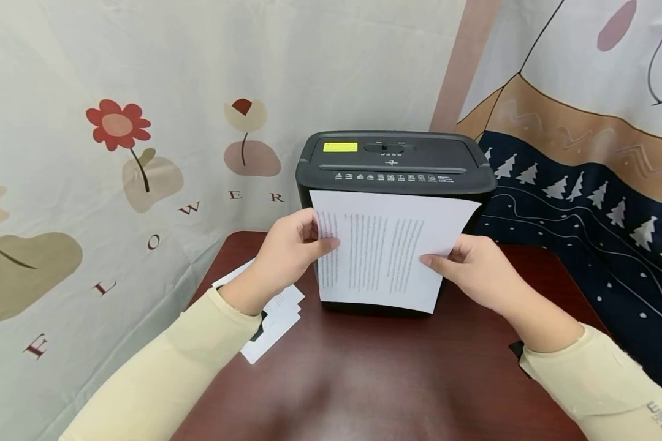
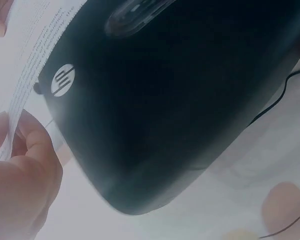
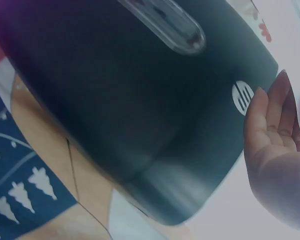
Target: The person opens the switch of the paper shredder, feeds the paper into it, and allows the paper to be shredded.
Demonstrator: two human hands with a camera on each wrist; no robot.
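A printed sheet of paper (image 1: 375,245) is held upright in front of the black paper shredder (image 1: 397,160), its top edge just below the shredder's lid. My left hand (image 1: 287,248) pinches the sheet's left side, thumb on the printed face and fingers behind. On the opposite side, my right hand (image 1: 477,269) pinches the right edge the same way. In the left wrist view the paper (image 2: 27,65) bends slightly beside the left hand (image 2: 27,175). Fingers of the right hand (image 3: 277,140) lie behind the sheet in the right wrist view, near the shredder's HP logo.
Several white papers (image 1: 276,321) lie on the dark red table (image 1: 375,367) to the left, partly behind the left forearm. A small black object (image 1: 517,350) shows beside the right sleeve. Printed curtains (image 1: 331,61) hang behind. A black cord (image 2: 277,100) runs from the shredder.
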